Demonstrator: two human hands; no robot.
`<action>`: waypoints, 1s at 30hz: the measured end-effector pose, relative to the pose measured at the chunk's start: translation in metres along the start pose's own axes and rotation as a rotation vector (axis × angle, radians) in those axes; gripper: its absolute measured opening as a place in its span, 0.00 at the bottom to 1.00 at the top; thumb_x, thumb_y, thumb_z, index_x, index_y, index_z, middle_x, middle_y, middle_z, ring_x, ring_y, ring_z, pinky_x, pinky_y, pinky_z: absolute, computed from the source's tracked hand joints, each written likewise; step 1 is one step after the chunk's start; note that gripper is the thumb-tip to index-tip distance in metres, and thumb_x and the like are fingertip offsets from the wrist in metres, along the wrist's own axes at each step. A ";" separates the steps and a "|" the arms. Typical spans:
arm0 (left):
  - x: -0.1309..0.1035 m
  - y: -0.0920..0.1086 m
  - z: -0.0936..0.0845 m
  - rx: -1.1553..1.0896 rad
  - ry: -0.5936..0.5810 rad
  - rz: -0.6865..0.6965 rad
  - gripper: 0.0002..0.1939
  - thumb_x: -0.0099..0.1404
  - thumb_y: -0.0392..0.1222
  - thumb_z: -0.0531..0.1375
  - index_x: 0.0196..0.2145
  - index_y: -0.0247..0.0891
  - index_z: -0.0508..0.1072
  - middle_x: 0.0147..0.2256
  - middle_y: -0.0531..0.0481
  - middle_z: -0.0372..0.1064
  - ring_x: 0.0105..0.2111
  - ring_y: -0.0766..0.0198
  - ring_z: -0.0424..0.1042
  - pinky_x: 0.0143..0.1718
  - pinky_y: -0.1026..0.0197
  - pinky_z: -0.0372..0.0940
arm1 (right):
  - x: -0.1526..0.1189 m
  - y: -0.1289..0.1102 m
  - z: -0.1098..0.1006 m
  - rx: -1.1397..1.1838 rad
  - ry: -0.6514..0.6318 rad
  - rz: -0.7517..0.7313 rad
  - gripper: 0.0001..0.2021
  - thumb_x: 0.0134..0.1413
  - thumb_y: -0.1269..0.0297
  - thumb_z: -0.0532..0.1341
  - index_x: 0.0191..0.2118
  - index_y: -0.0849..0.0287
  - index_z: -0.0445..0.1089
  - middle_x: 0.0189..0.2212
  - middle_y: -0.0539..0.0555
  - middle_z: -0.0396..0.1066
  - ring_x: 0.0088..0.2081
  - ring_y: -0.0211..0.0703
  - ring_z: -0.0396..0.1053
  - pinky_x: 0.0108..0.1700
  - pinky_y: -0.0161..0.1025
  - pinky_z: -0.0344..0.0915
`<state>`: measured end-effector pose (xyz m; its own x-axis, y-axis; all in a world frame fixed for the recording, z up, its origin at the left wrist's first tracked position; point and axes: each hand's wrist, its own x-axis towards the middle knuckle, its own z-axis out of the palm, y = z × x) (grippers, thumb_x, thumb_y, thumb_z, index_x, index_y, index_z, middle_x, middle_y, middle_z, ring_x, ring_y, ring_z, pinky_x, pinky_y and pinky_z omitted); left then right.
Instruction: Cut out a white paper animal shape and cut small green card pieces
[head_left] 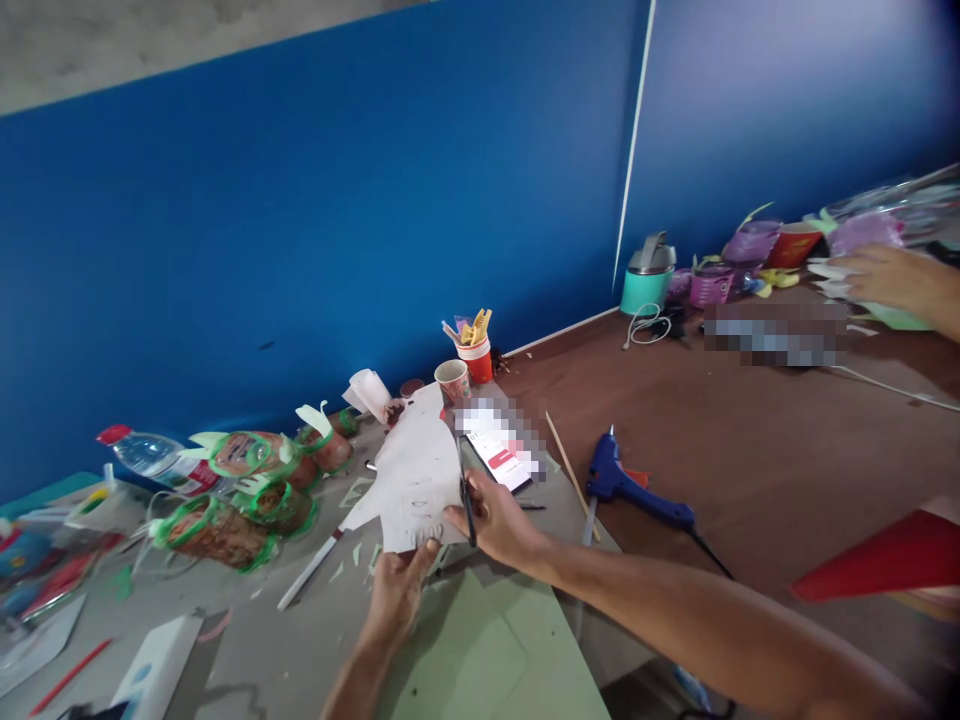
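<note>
A sheet of white paper [416, 460] with pencil lines drawn on it is held up over the work surface; its outline is uneven, with a narrow strip at the left. My left hand [397, 585] pinches its lower edge between thumb and fingers. At the paper's right edge, my right hand [499, 520] is closed around black scissors [468, 505], their blades pointing away along that edge. Beneath my hands lie pale green sheets [487, 640]. Just beyond the right hand, a phone [499, 455] with a lit screen rests on the table.
A blue glue gun [634, 485] and a wooden stick [571, 465] lie to the right. Green-trimmed cups [217, 530], a plastic bottle [161, 460] and a utility knife [311, 570] are at left. A paper cup [452, 380] stands behind. Another person's hand [892, 280] works at far right.
</note>
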<state>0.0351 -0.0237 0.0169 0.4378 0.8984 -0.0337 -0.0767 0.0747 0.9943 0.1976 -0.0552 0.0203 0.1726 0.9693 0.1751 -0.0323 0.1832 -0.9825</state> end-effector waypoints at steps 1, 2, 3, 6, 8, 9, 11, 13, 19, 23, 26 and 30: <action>0.000 0.000 0.000 0.017 0.016 -0.008 0.17 0.52 0.50 0.66 0.36 0.36 0.77 0.33 0.42 0.75 0.35 0.53 0.72 0.42 0.52 0.66 | -0.001 0.000 0.000 -0.014 -0.012 0.000 0.15 0.45 0.60 0.66 0.35 0.58 0.61 0.25 0.47 0.63 0.29 0.39 0.64 0.28 0.33 0.59; 0.001 0.001 -0.001 0.016 0.022 -0.006 0.16 0.52 0.49 0.66 0.35 0.36 0.77 0.33 0.43 0.75 0.33 0.55 0.72 0.39 0.54 0.67 | -0.002 -0.001 0.000 -0.021 -0.024 -0.001 0.15 0.45 0.60 0.66 0.35 0.58 0.61 0.25 0.47 0.63 0.28 0.38 0.63 0.28 0.33 0.58; 0.001 0.001 -0.001 0.004 0.020 0.005 0.15 0.52 0.48 0.66 0.34 0.36 0.76 0.33 0.43 0.75 0.31 0.57 0.72 0.37 0.56 0.67 | -0.002 -0.002 0.000 -0.023 -0.035 -0.002 0.15 0.45 0.59 0.66 0.35 0.59 0.61 0.25 0.46 0.63 0.28 0.38 0.63 0.28 0.33 0.57; 0.001 0.004 -0.002 -0.029 0.043 0.034 0.13 0.52 0.47 0.66 0.31 0.35 0.75 0.29 0.46 0.73 0.26 0.62 0.69 0.31 0.60 0.65 | -0.004 -0.007 -0.002 0.005 -0.034 0.018 0.16 0.46 0.58 0.66 0.37 0.60 0.61 0.24 0.46 0.61 0.27 0.36 0.60 0.28 0.33 0.56; 0.001 0.006 -0.003 -0.034 0.068 0.027 0.12 0.51 0.46 0.67 0.27 0.33 0.75 0.25 0.48 0.71 0.25 0.64 0.68 0.29 0.62 0.64 | -0.005 -0.013 -0.005 0.022 -0.022 0.035 0.18 0.47 0.56 0.65 0.40 0.60 0.62 0.24 0.45 0.60 0.26 0.35 0.59 0.28 0.32 0.55; 0.001 0.007 -0.003 -0.039 0.073 0.021 0.13 0.51 0.46 0.67 0.26 0.33 0.74 0.23 0.49 0.70 0.24 0.65 0.67 0.28 0.63 0.63 | -0.005 -0.016 -0.008 0.024 -0.028 0.037 0.19 0.47 0.56 0.65 0.41 0.60 0.62 0.23 0.45 0.59 0.26 0.35 0.58 0.27 0.32 0.54; 0.000 0.009 -0.004 -0.057 0.072 0.012 0.13 0.50 0.46 0.68 0.25 0.32 0.73 0.22 0.49 0.69 0.23 0.66 0.66 0.27 0.64 0.62 | -0.006 -0.025 -0.015 0.037 -0.083 0.012 0.19 0.47 0.54 0.66 0.39 0.61 0.63 0.24 0.45 0.59 0.26 0.34 0.58 0.28 0.32 0.54; -0.001 0.011 -0.005 -0.095 0.068 0.009 0.13 0.50 0.46 0.68 0.25 0.32 0.73 0.22 0.50 0.69 0.22 0.68 0.65 0.25 0.65 0.62 | -0.005 -0.036 -0.023 0.093 -0.220 -0.010 0.21 0.46 0.50 0.66 0.38 0.61 0.64 0.26 0.47 0.61 0.27 0.34 0.59 0.28 0.32 0.56; -0.001 0.013 -0.009 -0.249 0.135 0.029 0.14 0.48 0.43 0.69 0.31 0.34 0.73 0.26 0.52 0.70 0.21 0.70 0.65 0.22 0.67 0.62 | -0.003 -0.047 -0.033 0.061 -0.589 0.070 0.23 0.44 0.45 0.66 0.36 0.62 0.68 0.26 0.48 0.63 0.27 0.35 0.61 0.28 0.32 0.58; -0.001 0.013 -0.010 -0.258 0.119 0.058 0.13 0.49 0.43 0.69 0.31 0.34 0.73 0.24 0.53 0.69 0.20 0.71 0.65 0.21 0.68 0.62 | -0.002 -0.033 -0.029 0.037 -0.690 0.201 0.24 0.41 0.47 0.68 0.37 0.62 0.68 0.25 0.48 0.64 0.26 0.34 0.61 0.26 0.30 0.58; -0.001 0.014 -0.010 -0.273 0.143 0.061 0.14 0.48 0.45 0.70 0.29 0.34 0.73 0.24 0.54 0.68 0.20 0.71 0.66 0.21 0.68 0.63 | -0.001 -0.031 -0.029 -0.030 -0.738 0.212 0.22 0.42 0.49 0.68 0.36 0.63 0.69 0.23 0.47 0.63 0.24 0.33 0.58 0.25 0.29 0.57; 0.000 0.014 -0.009 -0.304 0.198 0.059 0.16 0.47 0.47 0.70 0.28 0.34 0.73 0.24 0.54 0.69 0.20 0.71 0.66 0.19 0.69 0.61 | 0.001 -0.035 -0.032 -0.109 -0.775 0.151 0.22 0.45 0.48 0.66 0.35 0.65 0.69 0.23 0.47 0.62 0.24 0.32 0.57 0.23 0.28 0.54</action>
<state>0.0261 -0.0193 0.0303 0.2452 0.9691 -0.0258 -0.3723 0.1187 0.9205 0.2307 -0.0656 0.0529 -0.5608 0.8280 -0.0064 0.1032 0.0622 -0.9927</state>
